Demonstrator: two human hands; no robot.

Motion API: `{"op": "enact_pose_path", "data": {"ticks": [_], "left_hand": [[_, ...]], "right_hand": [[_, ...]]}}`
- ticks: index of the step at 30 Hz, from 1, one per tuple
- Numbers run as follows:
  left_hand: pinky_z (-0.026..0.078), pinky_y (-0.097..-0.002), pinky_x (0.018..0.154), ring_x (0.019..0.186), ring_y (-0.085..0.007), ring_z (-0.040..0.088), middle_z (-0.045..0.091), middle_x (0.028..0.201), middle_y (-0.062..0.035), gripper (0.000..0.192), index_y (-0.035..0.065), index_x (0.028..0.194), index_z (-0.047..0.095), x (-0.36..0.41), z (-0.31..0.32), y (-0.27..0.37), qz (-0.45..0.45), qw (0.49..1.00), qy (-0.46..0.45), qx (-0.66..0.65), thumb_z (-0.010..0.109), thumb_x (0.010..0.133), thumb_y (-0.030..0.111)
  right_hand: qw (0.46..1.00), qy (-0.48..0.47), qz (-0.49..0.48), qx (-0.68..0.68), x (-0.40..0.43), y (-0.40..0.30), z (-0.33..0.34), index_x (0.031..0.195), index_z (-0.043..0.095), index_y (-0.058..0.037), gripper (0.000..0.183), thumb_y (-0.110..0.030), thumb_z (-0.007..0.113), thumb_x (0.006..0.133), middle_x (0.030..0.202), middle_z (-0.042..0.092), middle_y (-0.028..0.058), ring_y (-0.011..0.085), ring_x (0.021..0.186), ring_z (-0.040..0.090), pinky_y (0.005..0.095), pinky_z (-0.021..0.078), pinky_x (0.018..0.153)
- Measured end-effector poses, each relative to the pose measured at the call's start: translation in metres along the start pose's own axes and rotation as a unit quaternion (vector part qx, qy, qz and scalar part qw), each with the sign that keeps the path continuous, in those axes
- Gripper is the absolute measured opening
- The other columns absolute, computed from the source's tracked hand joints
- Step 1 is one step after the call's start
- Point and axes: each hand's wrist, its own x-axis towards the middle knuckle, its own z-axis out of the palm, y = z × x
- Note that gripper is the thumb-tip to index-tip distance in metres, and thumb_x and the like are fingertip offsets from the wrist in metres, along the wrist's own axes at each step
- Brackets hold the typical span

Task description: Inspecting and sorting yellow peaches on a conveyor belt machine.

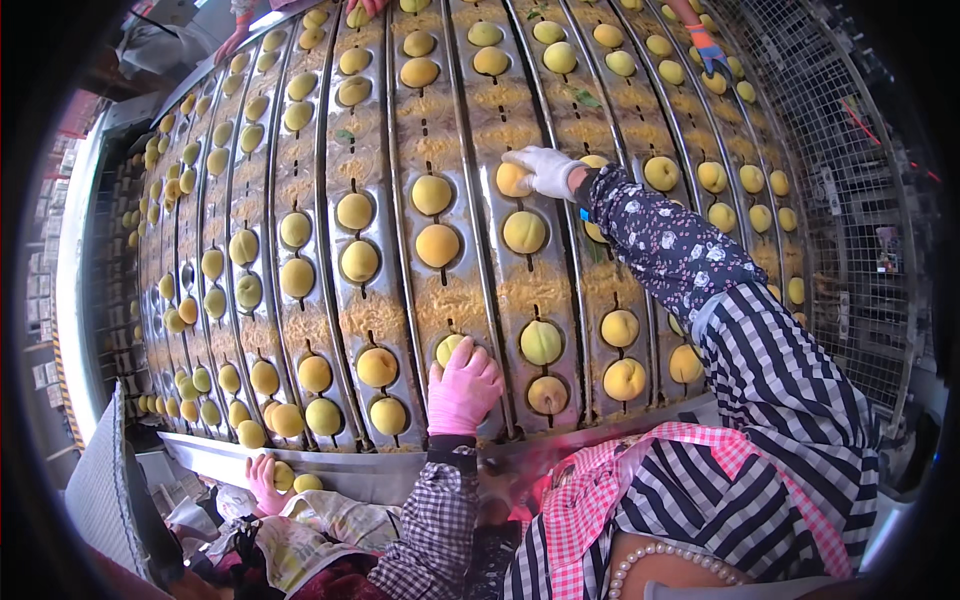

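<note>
My right hand [546, 171], in a white glove with a dark floral sleeve, reaches over the rows of metal cup plates [534, 289]. Its fingers are on a yellow peach [511, 180] sitting in a cup. Just nearer to me in that row lies another peach [524, 232]. Closer to the front edge are a greenish peach [541, 343] and a browner, blemished one [547, 394]. Under my forearm, peaches of the neighbouring rows are partly covered. My left hand is out of view.
At my left, a co-worker's pink-gloved hand [466, 386] covers a peach; their other hand [266, 484] is beside loose peaches at the metal front rail [352, 469]. Across the plates, another person's orange-and-blue glove [709, 52] touches peaches. Wire mesh guarding [847, 187] stands on the right.
</note>
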Motion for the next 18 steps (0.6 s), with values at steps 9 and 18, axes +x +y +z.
{"op": "enact_pose_path", "data": {"ticks": [9,18], "left_hand": [[0.037,-0.0361,0.075,0.088,-0.0241,0.047,0.051,0.094,-0.0047,0.069,0.0113,0.116,0.05,-0.04,0.013,-0.046,-0.078,0.968,0.103,0.214,0.051,0.076,0.068],[0.044,-0.032,0.089,0.112,-0.0236,0.046,0.052,0.11,-0.0068,0.038,0.0106,0.111,0.056,-0.072,-0.002,-0.011,-0.024,0.506,0.154,-0.849,0.062,0.078,0.028]], "right_hand": [[0.999,-0.021,0.019,-0.046,0.0,0.0,-0.001,0.14,0.043,-0.0223,0.059,-0.003,0.053,0.085,0.134,0.046,0.014,0.035,0.121,0.047,0.0408,0.036,0.106],[0.981,-0.078,0.049,-0.171,-0.001,-0.027,-0.009,0.138,0.044,-0.0297,0.064,-0.007,0.06,0.081,0.138,0.042,0.0096,0.0364,0.122,0.045,0.0441,0.0372,0.105]]}}
